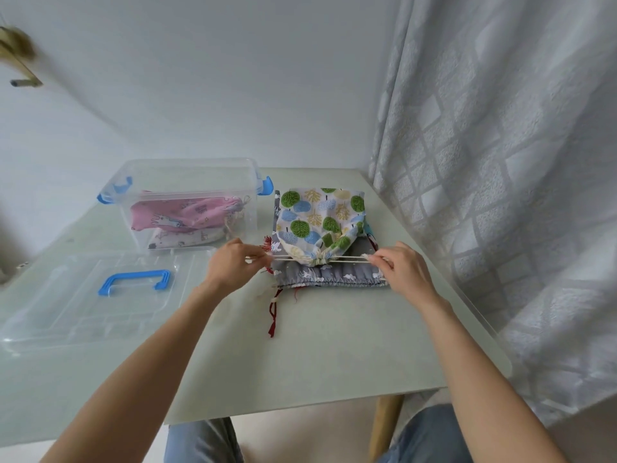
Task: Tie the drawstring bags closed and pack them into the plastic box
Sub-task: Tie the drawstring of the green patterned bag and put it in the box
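Note:
A white drawstring bag printed with green and blue trees [320, 222] lies on top of a pile of bags, its mouth gathered tight toward me. My left hand [233, 264] pinches the cream cords on the left side. My right hand [400, 267] pinches the cords on the right, and both pairs run taut and level from the mouth. Under it lies a grey bag with white clouds [330, 277], and a dark red cord [273, 315] trails off the pile's near left corner. The clear plastic box [187, 202] with blue latches holds a pink bag [177, 213] above a white printed one.
The box's clear lid [86, 302] with a blue handle lies flat at the left front of the pale green table [300, 355]. A patterned white curtain [500, 162] hangs close along the table's right edge. White walls stand behind.

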Demonstrator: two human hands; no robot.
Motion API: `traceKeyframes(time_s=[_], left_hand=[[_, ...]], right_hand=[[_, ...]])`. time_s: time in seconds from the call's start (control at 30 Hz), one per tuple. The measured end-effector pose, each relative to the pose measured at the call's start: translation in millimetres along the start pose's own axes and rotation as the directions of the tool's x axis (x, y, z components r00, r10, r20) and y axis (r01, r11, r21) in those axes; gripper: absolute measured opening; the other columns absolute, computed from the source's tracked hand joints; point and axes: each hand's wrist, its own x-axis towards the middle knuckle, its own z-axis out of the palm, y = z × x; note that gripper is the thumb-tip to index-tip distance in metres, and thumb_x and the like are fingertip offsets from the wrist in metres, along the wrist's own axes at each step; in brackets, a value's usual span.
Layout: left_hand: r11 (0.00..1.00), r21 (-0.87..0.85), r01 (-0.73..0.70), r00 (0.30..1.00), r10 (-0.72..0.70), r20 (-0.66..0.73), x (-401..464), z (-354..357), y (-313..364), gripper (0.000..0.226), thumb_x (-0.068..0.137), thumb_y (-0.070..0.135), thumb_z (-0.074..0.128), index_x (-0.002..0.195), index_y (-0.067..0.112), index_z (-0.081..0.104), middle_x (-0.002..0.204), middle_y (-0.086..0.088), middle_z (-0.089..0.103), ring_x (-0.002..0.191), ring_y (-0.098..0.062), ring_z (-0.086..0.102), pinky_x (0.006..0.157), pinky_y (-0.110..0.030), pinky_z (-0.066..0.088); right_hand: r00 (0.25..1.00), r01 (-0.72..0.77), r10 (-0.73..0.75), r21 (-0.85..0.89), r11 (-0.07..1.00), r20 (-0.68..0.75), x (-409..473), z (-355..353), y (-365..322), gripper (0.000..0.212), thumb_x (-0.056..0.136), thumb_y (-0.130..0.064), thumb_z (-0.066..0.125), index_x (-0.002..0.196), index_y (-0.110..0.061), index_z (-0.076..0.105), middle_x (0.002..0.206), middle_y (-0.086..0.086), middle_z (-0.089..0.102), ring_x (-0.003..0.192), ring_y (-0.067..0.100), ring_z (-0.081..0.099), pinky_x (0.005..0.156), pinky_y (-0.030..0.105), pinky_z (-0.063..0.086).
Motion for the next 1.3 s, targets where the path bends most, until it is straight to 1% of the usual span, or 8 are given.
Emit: traceKeyframes(time_s=[0.27,0.37,0.47,0.6,0.73,0.97,1.2,1.3], left_hand=[[0.998,-0.051,0.034,0.998,-0.031,0.045,-3.0,5.6,4.3,0.020,0.084,0.045,0.061,0.091,0.031,0.073,0.086,0.004,0.068,0.066,-0.012,0.048,0.058,-0.026,0.034],[0.966,-0.256,-0.035,0.987,0.074,0.145,-10.5,2.9,1.8,0.025,0.086,0.047,0.057,0.106,0.036,0.065,0.104,0.010,0.064,0.084,-0.006,0.057,0.073,-0.025,0.044],[0.931,-0.364,-0.040,0.997,0.061,0.045,-13.3,1.9,0.0,0.027,0.088,0.043,0.054,0.112,0.033,0.064,0.123,0.004,0.052,0.108,-0.011,0.053,0.090,-0.030,0.045],[0.982,-0.138,-0.129,0.984,0.110,-0.142,-10.0,3.7,8.2,0.017,0.086,0.029,0.063,0.101,0.023,0.070,0.127,-0.002,0.052,0.120,-0.022,0.042,0.095,-0.035,0.039],[0.981,-0.080,-0.178,0.981,0.182,0.058,-5.2,17.6,29.7,0.024,0.091,0.034,0.055,0.109,0.020,0.065,0.114,-0.003,0.064,0.104,-0.022,0.058,0.084,-0.034,0.046],[0.990,-0.072,-0.120,0.988,0.127,0.093,-3.9,39.5,38.1,0.029,0.092,0.035,0.053,0.076,0.014,0.064,0.070,-0.003,0.063,0.068,-0.026,0.055,0.059,-0.034,0.043],[0.978,-0.135,-0.161,0.982,0.173,0.079,-1.5,37.3,38.7,0.027,0.089,0.037,0.059,0.071,0.019,0.069,0.057,0.002,0.058,0.057,-0.021,0.052,0.053,-0.025,0.033],[0.973,-0.185,-0.141,0.987,0.152,0.048,-4.9,32.4,42.6,0.024,0.088,0.038,0.059,0.078,0.020,0.071,0.064,0.005,0.062,0.059,-0.016,0.054,0.055,-0.025,0.037]], right_hand=[[0.982,-0.168,0.158,0.103,0.980,0.101,-12.5,13.5,8.2,0.023,0.091,-0.029,0.059,0.079,-0.012,0.070,0.069,0.000,0.062,0.072,0.018,0.047,0.062,0.029,0.033],[0.952,-0.276,0.242,0.187,0.943,0.187,-16.2,13.8,13.2,0.024,0.093,-0.027,0.055,0.097,-0.010,0.071,0.107,0.006,0.057,0.105,0.023,0.049,0.086,0.028,0.036],[0.945,-0.327,0.322,0.253,0.911,0.064,-18.1,12.6,10.2,0.020,0.091,-0.020,0.058,0.107,-0.010,0.068,0.131,0.014,0.045,0.127,0.027,0.036,0.100,0.024,0.028],[0.993,-0.117,0.119,0.198,0.973,0.002,-11.2,14.6,-8.4,0.013,0.087,-0.016,0.064,0.098,-0.011,0.070,0.110,0.007,0.062,0.111,0.025,0.047,0.089,0.017,0.028],[0.993,0.002,-0.009,0.063,0.998,0.118,-5.3,31.7,-24.7,0.019,0.087,-0.020,0.063,0.103,-0.012,0.068,0.097,0.001,0.068,0.104,0.020,0.050,0.086,0.025,0.035],[0.996,0.034,-0.042,0.091,0.995,0.083,-8.5,28.3,-20.4,0.017,0.091,-0.020,0.055,0.077,-0.014,0.064,0.074,-0.002,0.064,0.072,0.009,0.039,0.067,0.034,0.041],[0.999,0.045,-0.042,-0.087,0.995,0.034,-9.4,10.9,-16.4,0.008,0.079,-0.028,0.073,0.081,-0.021,0.074,0.076,-0.002,0.053,0.079,0.019,0.043,0.069,0.030,0.028],[0.993,-0.106,0.114,-0.150,0.983,0.043,-10.0,-0.9,-22.8,0.015,0.086,-0.034,0.064,0.086,-0.022,0.072,0.071,0.001,0.059,0.070,0.024,0.054,0.059,0.028,0.033]])
